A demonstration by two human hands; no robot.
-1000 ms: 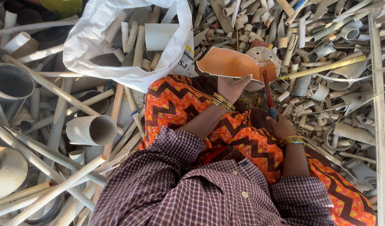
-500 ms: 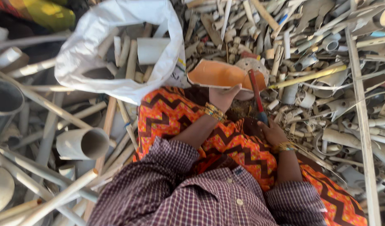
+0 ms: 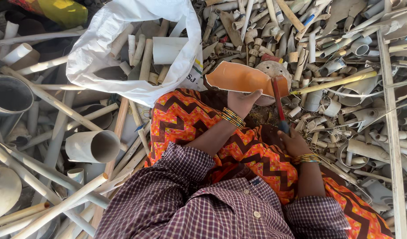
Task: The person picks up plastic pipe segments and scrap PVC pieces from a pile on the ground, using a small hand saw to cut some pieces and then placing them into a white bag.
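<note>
Orange shard (image 3: 238, 79) held in the left hand (image 3: 243, 101): rigid plastic, smooth matt inner face, jagged broken edges. Tool (image 3: 277, 104) in the right hand (image 3: 294, 142): red handle with a slight sheen, material cannot be told. White sack (image 3: 101, 48) at 11 o'clock: woven plastic, crinkled, faintly glossy. Pipe offcuts (image 3: 93, 146) at 9 o'clock and the scrap heap (image 3: 345, 66) at 2 o'clock: off-white plastic, dull, dusty, scuffed. Bangles (image 3: 232, 117): shiny, metallic-looking. Shirt (image 3: 190, 208): checked woven cloth, matt. Zigzag garment (image 3: 181, 119): printed cloth, soft, matt.
</note>
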